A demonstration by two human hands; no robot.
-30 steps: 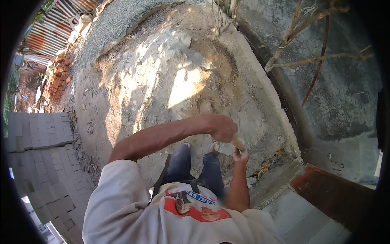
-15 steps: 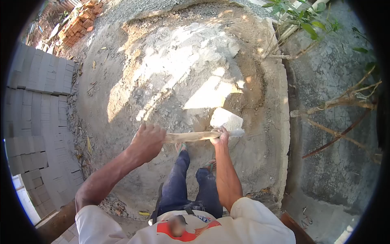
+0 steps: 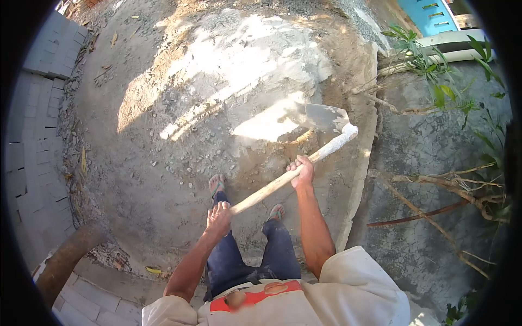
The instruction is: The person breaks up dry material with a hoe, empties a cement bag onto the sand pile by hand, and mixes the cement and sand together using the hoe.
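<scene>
A hoe with a pale wooden handle slants up to the right in front of my body. My left hand is wrapped round the butt end of the handle, near my left knee. Farther along, my right hand grips the handle below the whitish, dusty socket. The hoe's broad metal blade points left over the right side of a grey sand-like heap. I cannot tell whether the blade touches the heap. Bright sunlight falls across part of it.
Stacked grey blocks stand along the left. A low concrete edge runs down the right, with bare branches and leafy plants beyond it. A tree trunk is at lower left. My sandalled feet stand on gritty ground.
The hoe has swung from nearly level to slanting, its head now farther forward and right. My left hand has moved back and right, closer to my body; my right hand has advanced slightly. The view has shifted.
</scene>
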